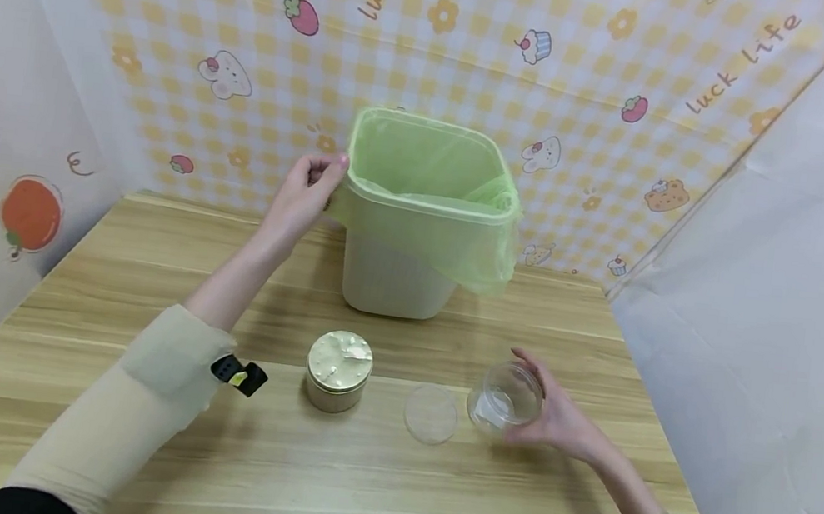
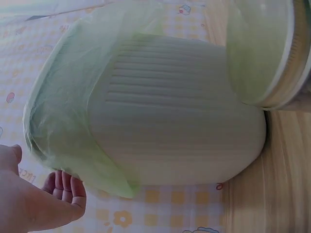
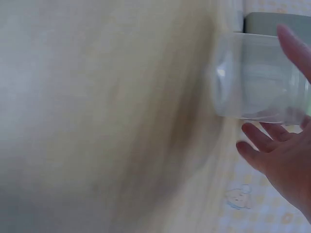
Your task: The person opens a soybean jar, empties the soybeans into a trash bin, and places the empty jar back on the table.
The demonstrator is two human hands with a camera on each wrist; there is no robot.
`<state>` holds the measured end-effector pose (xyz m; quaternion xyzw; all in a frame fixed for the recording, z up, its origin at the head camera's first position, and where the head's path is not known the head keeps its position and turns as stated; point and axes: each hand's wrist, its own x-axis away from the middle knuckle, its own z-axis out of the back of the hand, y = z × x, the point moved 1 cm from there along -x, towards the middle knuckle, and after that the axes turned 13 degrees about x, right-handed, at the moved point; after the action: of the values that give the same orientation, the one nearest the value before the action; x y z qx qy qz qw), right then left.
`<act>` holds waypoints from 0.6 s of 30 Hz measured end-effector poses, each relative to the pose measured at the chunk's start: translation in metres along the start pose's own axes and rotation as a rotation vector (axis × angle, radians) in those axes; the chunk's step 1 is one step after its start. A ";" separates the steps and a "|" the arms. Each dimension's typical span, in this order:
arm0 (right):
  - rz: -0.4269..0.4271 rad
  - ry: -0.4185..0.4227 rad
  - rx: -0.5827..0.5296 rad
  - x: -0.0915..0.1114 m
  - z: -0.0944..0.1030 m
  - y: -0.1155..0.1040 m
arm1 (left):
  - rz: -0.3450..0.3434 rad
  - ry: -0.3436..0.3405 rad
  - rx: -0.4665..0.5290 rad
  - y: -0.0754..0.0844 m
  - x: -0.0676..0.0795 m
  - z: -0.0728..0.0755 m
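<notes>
Right hand grasps clear jar, lower right of head view; left hand at bin liner, grip indeterminable. Likely step: jar pickup; next move probably calls for steady lifting

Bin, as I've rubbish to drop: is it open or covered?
Open: in the head view nothing covers the bin, and the green bag lining it shows inside.
</notes>
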<state>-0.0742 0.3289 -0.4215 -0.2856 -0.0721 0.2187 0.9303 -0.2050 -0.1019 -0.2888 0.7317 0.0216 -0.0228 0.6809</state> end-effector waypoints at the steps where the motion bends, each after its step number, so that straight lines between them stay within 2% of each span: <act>1: 0.009 0.007 0.008 -0.001 0.002 -0.003 | -0.007 0.002 -0.002 -0.001 0.003 0.002; 4: 0.029 0.031 0.023 -0.004 0.010 -0.013 | -0.026 0.010 0.002 -0.003 0.010 0.009; 9: 0.017 0.061 0.114 -0.014 0.020 -0.032 | -0.071 0.011 -0.015 -0.008 0.023 0.019; 15: 0.044 0.052 0.173 -0.033 0.022 -0.058 | -0.155 0.021 -0.129 -0.018 0.036 0.025; 18: 0.061 0.039 0.174 -0.042 0.020 -0.070 | -0.190 0.003 -0.156 -0.023 0.043 0.026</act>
<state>-0.0911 0.2685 -0.3659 -0.2099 -0.0260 0.2470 0.9456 -0.1641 -0.1258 -0.3158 0.6711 0.0936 -0.0844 0.7306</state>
